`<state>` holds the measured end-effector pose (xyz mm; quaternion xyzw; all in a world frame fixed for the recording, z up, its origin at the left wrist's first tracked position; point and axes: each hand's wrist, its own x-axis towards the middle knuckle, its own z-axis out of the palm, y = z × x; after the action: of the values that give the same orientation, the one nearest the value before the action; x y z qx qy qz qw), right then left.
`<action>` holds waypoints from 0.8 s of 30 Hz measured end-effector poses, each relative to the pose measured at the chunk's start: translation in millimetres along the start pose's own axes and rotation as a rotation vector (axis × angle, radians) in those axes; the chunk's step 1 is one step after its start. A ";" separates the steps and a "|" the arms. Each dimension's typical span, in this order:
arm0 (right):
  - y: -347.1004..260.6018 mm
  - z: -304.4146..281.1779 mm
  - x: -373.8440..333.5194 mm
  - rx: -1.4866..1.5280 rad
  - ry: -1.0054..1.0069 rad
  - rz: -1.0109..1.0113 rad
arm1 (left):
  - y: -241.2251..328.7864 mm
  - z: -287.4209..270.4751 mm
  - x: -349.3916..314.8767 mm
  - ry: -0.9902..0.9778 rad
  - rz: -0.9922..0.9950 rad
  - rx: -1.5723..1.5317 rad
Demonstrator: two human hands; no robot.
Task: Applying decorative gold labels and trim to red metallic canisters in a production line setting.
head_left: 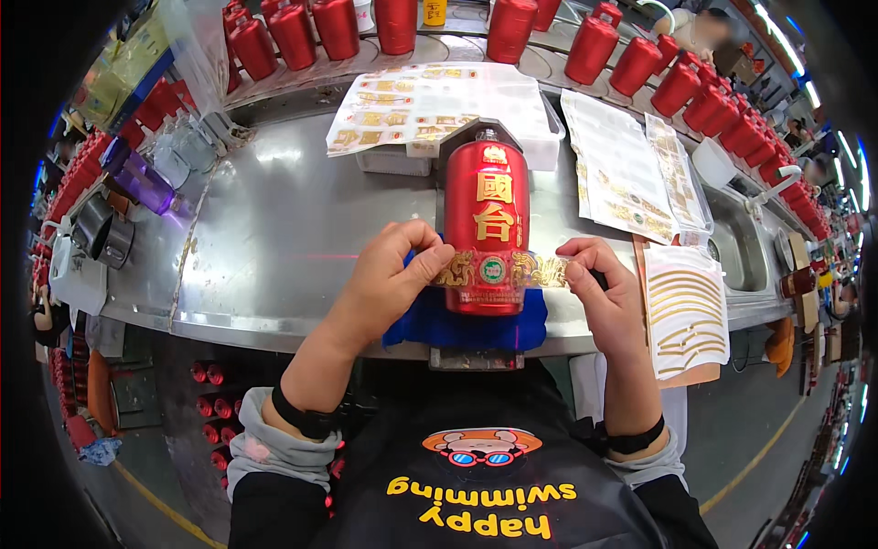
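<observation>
A red bottle [487, 165] with raised gold characters lies on a dark holder over a blue cloth [402, 331] at the near edge of the metal table. Across its lower part runs a clear label strip [541, 270] with gold scrollwork and a round green emblem. The strip's left end is pinched between thumb and finger of my left hand [380, 274]. My right hand [605, 288] pinches the other end, which stands out past the bottle's right side. Whether the strip's middle is stuck to the bottle or only lies against it, I cannot tell.
Gold label sheets [393, 105] lie on white trays behind the bottle, with more sheets [613, 169] to the right. Gold strips on a white backing [686, 311] sit by my right hand. Several red bottles [334, 27] line the conveyor [439, 50]. A purple cup [146, 183] stands left.
</observation>
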<state>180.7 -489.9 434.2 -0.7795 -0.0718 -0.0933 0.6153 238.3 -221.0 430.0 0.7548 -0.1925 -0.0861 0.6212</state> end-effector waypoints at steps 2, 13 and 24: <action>2.6 -0.3 0.3 0.002 -0.006 -0.003 | -0.5 0.2 1.0 -0.004 -0.010 0.003; 8.3 1.6 3.1 0.002 -0.016 0.016 | -1.7 1.1 4.1 0.031 0.079 0.122; 19.9 -1.1 7.2 -0.171 -0.021 0.094 | -11.2 0.2 -2.5 0.128 0.113 0.190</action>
<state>192.2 -495.6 417.3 -0.8326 -0.0336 -0.0619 0.5494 237.9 -218.5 418.8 0.8023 -0.2018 0.0159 0.5616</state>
